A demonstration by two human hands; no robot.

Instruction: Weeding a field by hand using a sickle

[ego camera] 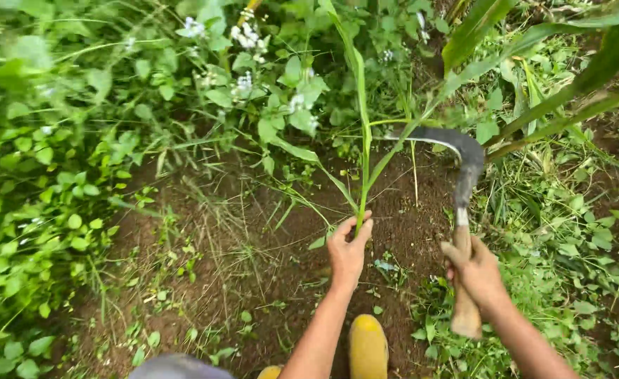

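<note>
Dirt [253, 231] fills the middle of the head view, brown and crumbly, with thin dry grass lying on it. Thick green weeds [35, 175] crowd in from nine o'clock, and little white flowers [245, 35] sit up at twelve o'clock.

The left hand [348, 249] is near the middle, a bit toward five o'clock. Its fingers are pressed together around the bottom of a young green plant [363, 140], low down by the ground. The plant stands up tall from there toward twelve o'clock, with long thin leaves hanging off both sides.

The right hand [474, 270] is at four o'clock. It is wrapped tight around the wooden handle of a sickle [464, 182]. The dark curved blade bends over at two o'clock, and its tip points back toward the plant stalk, close beside it. I cannot tell if it touches.

Yellow boots [367, 347] show at six o'clock, right under the left arm.

I think the step here is holding the stalk steady while the blade lines up. The next move calls for care: the blade must stay well away from the fingers that hold the stalk.
</note>
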